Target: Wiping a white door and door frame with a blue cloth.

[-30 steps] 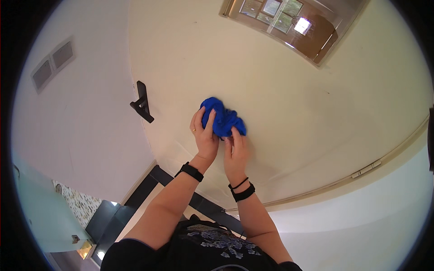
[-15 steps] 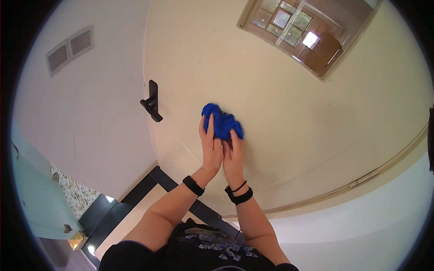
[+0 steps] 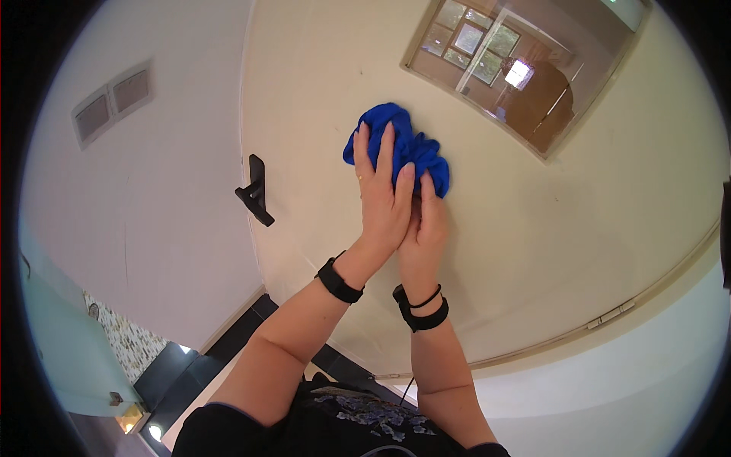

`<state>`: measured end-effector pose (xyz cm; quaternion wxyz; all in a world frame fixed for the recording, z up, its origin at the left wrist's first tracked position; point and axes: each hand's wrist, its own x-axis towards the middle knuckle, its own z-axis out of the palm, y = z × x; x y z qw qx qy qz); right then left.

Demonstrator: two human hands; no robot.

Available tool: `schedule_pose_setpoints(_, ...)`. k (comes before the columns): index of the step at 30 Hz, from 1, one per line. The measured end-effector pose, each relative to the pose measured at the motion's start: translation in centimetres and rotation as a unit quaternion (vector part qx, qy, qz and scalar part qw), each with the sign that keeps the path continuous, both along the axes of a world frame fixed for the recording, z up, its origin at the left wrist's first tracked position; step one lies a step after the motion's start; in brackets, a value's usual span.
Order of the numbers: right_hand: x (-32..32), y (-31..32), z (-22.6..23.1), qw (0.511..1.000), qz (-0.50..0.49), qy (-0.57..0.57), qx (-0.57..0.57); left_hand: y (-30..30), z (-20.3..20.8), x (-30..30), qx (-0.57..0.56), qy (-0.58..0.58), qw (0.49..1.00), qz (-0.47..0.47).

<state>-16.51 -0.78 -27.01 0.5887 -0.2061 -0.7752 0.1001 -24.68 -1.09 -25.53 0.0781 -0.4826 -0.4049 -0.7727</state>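
Observation:
A crumpled blue cloth (image 3: 403, 128) is pressed against a cream-coloured door (image 3: 518, 244). My left hand (image 3: 383, 204) lies over the cloth's left part, its fingers stretched upward and pinning it to the door. Just to the right and slightly lower, my right hand (image 3: 426, 228) holds the cloth's lower right part with its fingers on it. The two hands touch, and the left partly covers the right. Some fingers of the right hand are hidden. Both wrists wear black bands.
A black door handle (image 3: 256, 190) sticks out at the door's left edge. Upper right is a framed window pane (image 3: 495, 68) with reflections. A hinge (image 3: 611, 314) marks the lower right edge. Wall switches (image 3: 113, 105) sit on the white wall to the left.
Both hands have slid the cloth up and a little to the right across the door, nearer the window pane. The cloth looks more spread out.

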Motion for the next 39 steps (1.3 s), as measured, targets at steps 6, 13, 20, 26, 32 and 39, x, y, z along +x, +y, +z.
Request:
schedule_pose_setpoints(6, -0.9, -0.3, -3.4, 0.999, -0.016, -0.028, -0.013, 0.2, -4.6, -1.1, -0.014, -0.018, 0.999, 0.034)
schedule_pose_setpoints(13, -1.4, -0.4, -9.9, 0.988, 0.01, -0.102, -0.112, 1.0, -13.3, -1.8, -0.083, -0.046, 0.991, 0.098)
schedule_pose_setpoints(20, -2.2, -0.7, -13.2, 0.977, 0.044, -0.132, -0.163, 0.3, -17.3, -2.5, -0.154, -0.105, 0.98, 0.065)
schedule_pose_setpoints(26, -2.7, -1.2, -12.1, 0.971, 0.052, -0.107, -0.209, -0.6, -15.3, -2.7, -0.161, -0.099, 0.981, 0.049)
schedule_pose_setpoints(32, -3.8, -0.7, -7.0, 0.99, 0.046, -0.018, -0.131, -0.7, -7.1, -3.9, -0.065, -0.016, 0.998, 0.019)
schedule_pose_setpoints(39, -5.4, -0.4, -2.4, 0.995, 0.028, 0.02, -0.092, 0.3, -2.5, -5.4, -0.032, 0.019, 0.999, 0.022)
